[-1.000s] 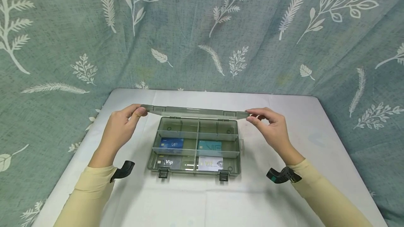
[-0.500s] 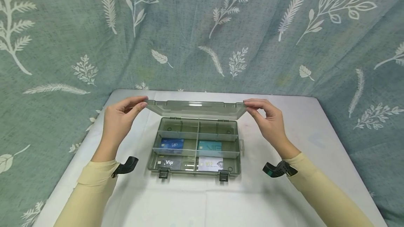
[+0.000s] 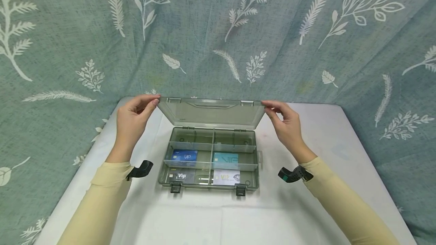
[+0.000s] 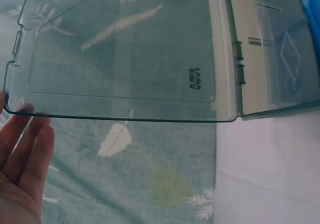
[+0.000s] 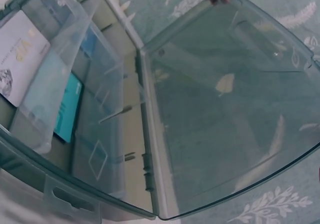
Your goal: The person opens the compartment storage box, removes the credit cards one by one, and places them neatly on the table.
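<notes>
A transparent grey-green compartment box (image 3: pixel 208 187) lies on the table with its hinged lid (image 3: pixel 211 112) raised steeply at the back. My left hand (image 3: pixel 133 121) pinches the lid's upper left corner between thumb and fingers. At the upper right corner, my right hand (image 3: pixel 285 124) pinches the lid too. In the box's middle row lie a blue VIP card (image 3: pixel 185 155) and a teal card (image 3: pixel 226 158). A dark grey Vip card (image 3: pixel 182 176) and a white VIP card (image 3: pixel 226 177) lie in the front row. The back row's compartments hold nothing.
Two dark latches (image 3: pixel 240 190) hang from the box's front edge, and a clear tab (image 3: pixel 260 157) juts from its right side. White cloth covers the table (image 3: pixel 190 222). A green leaf-patterned curtain (image 3: pixel 211 29) hangs close behind and along both sides.
Both hands have lifted the lid's front edge up and back from about half raised to steep, showing its inner face. The box and the cards have not moved.
</notes>
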### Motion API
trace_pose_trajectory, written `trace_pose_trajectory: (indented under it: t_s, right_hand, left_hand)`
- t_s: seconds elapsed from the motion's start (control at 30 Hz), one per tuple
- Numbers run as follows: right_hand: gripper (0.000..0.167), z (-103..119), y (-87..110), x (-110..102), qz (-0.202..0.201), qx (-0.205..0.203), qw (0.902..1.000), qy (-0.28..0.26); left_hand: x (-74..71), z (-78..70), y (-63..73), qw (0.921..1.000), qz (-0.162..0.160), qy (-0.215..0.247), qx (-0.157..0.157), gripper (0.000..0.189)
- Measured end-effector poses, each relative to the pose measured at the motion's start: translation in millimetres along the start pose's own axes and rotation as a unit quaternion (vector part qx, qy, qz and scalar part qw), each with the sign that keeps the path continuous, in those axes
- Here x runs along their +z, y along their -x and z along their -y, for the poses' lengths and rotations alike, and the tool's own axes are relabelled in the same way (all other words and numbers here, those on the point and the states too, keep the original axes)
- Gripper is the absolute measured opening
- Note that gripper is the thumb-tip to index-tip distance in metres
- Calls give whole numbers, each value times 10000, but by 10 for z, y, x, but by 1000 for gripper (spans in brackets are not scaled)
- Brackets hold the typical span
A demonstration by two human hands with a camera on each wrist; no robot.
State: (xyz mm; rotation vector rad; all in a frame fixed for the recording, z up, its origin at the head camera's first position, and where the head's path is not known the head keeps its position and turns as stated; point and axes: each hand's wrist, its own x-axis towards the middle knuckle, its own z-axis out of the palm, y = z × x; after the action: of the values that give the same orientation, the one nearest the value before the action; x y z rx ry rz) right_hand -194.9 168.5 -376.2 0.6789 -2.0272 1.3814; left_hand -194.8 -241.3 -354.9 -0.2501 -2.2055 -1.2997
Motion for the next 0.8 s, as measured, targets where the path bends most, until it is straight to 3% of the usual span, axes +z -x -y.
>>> trace_pose_trajectory:
  t_s: [0.17, 0.53, 0.8]
  right_hand:
    - [27, -237, -17, 39, -98, 63, 9999, 112]
    - [33, -401, -118, 106, -245, 74, 9994, 244]
    - [46, -538, -153, 155, 19, -48, 9989, 465]
  left_hand:
    - [29, 31, -66, 9999, 80, 91, 11, 19]
    - [134, 181, -171, 9996, 169, 98, 180, 26]
    - [236, 302, -255, 9992, 142, 318, 178, 29]
